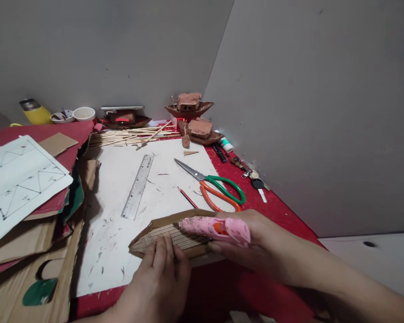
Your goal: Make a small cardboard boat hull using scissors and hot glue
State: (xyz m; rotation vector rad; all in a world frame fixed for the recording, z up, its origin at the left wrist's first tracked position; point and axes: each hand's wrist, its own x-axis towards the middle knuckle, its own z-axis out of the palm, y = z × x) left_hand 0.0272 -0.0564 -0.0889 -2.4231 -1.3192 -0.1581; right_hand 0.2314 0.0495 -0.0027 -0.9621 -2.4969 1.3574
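A small cardboard boat hull (164, 220) with raised side walls and a ribbed floor lies at the near edge of the white sheet (104, 251). My left hand (163, 269) is closed over its near side, fingertips on the ribbed floor. In my right hand (252, 242) is a pink glue gun (202, 226) with an orange trigger. Its dark tip points left and sits over the hull's floor, close to the far wall. Whether the tip touches the cardboard I cannot tell. The right hand partly hides the hull's right end.
Scissors (205, 179), a pencil (187, 197) and a clear ruler (138, 186) lie beyond the hull. Thin sticks (121, 137) and finished model boats (200, 130) stand farther back. Cardboard sheets (30, 244) and a drawing (27, 179) pile up left. Keys (257, 183) lie right, near the grey wall.
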